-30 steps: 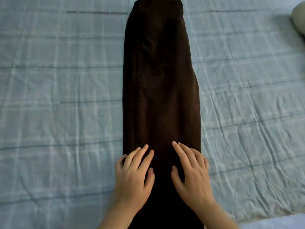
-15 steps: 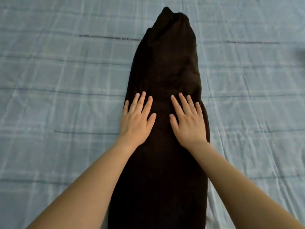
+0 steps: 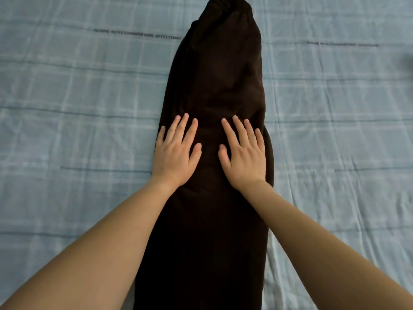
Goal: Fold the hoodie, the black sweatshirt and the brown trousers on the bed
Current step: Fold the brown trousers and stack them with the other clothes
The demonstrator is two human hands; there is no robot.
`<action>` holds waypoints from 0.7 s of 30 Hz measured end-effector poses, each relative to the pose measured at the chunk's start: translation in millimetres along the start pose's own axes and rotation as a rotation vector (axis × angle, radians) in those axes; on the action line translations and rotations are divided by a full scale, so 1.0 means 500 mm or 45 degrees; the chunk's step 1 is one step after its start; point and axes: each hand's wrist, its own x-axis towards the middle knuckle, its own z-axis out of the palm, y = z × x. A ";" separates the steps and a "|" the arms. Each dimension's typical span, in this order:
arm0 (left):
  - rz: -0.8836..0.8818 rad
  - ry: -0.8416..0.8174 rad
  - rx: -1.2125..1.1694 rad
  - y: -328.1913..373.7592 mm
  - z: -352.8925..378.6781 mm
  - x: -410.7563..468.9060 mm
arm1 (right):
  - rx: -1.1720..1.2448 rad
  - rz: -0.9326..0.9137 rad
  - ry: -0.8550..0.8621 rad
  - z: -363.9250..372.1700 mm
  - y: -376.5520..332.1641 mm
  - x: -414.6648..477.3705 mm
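Pale blue checked bedsheet (image 3: 78,135), lightly creased, is spread across the whole view. Brown trousers (image 3: 207,238) are laid lengthwise on it, folded into one long narrow strip running away from the viewer. Two bare forearms are stretched over the near part of the trousers. About halfway along the trousers, the left hand (image 3: 176,157) and right hand (image 3: 243,159) are pressed flat side by side, fingers straight and slightly spread, nothing grasped. A gathered edge (image 3: 230,7) is seen at the trousers' far end.
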 end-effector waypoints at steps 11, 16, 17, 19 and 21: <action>-0.057 -0.108 -0.177 0.057 -0.027 -0.337 | 0.286 0.148 -0.121 -0.020 -0.072 -0.428; -0.044 -0.134 -0.151 0.070 -0.023 -0.536 | 0.279 0.223 -0.158 -0.008 -0.126 -0.609; -0.041 -0.147 -0.169 0.074 -0.024 -0.573 | 0.290 0.251 -0.153 -0.008 -0.137 -0.641; -0.038 -0.162 -0.228 0.080 -0.026 -0.640 | 0.331 0.311 -0.123 -0.007 -0.157 -0.703; -0.091 -0.153 -0.401 0.086 -0.034 -0.696 | 0.447 0.417 -0.066 -0.011 -0.180 -0.759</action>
